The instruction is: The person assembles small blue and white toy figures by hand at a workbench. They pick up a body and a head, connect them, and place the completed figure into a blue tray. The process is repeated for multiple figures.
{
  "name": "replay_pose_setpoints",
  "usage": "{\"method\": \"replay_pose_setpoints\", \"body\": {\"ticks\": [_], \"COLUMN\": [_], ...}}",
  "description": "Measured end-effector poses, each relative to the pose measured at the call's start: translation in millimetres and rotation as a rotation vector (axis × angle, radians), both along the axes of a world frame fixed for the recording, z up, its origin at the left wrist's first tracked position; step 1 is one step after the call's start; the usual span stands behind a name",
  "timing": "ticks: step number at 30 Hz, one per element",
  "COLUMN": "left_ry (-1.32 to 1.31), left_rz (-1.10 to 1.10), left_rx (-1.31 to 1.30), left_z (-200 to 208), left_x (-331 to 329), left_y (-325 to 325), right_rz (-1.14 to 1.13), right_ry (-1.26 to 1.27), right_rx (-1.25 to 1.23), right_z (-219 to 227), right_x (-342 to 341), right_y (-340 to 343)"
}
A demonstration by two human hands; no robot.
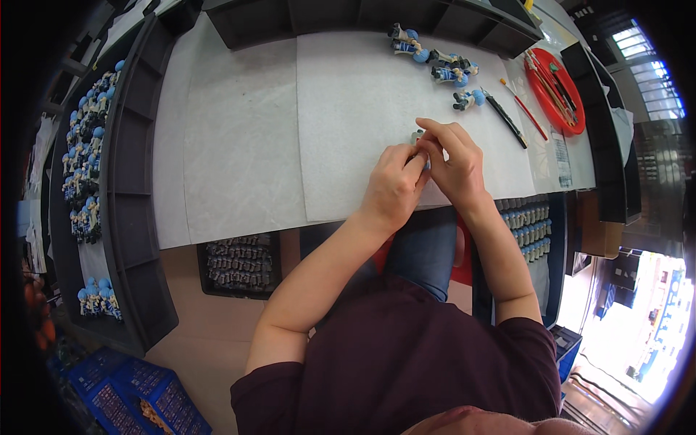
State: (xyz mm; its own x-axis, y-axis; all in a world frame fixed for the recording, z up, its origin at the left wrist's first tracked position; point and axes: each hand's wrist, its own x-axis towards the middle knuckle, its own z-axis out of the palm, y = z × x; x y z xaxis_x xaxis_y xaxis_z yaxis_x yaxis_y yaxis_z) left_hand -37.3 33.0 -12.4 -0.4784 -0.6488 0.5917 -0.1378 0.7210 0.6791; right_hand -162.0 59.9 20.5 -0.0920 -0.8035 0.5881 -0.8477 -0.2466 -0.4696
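Over the white sheet (348, 145) near the table's front edge, my two hands meet around a small figurine (417, 136). Only a greyish end and a bit of blue show between my fingers; the rest is hidden. My left hand (394, 181) is closed around it from the left. From the right, the thumb and fingers of my right hand (458, 163) pinch at it, the index finger raised and bent. Beyond my right hand lies a blue-haired figurine (469, 99), with several more figurines (449, 75) farther back.
A black pen (505, 122) and a thin red brush (524, 109) lie right of my hands, near a red oval tray (533, 69) of brushes. Black trays border the table's back and right. Another tray (138, 188) of figurines stands left; figurine trays (239, 291) sit below the table.
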Motion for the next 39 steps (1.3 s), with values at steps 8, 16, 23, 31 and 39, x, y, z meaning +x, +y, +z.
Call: {"method": "replay_pose_setpoints", "body": {"ticks": [8, 16, 23, 31, 39], "left_ry": [0.044, 0.040, 0.062, 0.069, 0.059], "left_rz": [0.015, 0.035, 0.030, 0.026, 0.024], "left_rx": [0.038, 0.058, 0.063, 0.054, 0.065], "left_z": [1, 0, -1, -3, -3], "left_x": [1, 0, -1, 0, -1], "left_y": [-1, 0, -1, -3, -2], "right_rz": [-0.012, 0.081, 0.083, 0.093, 0.125], "right_ry": [0.042, 0.121, 0.094, 0.097, 0.077], "right_rx": [-0.010, -0.005, 0.040, 0.009, 0.046], "right_z": [13, 15, 5, 4, 4], "right_x": [-4, -5, -10, -12, -11], "right_y": [-14, -21, -17, -18, -15]}}
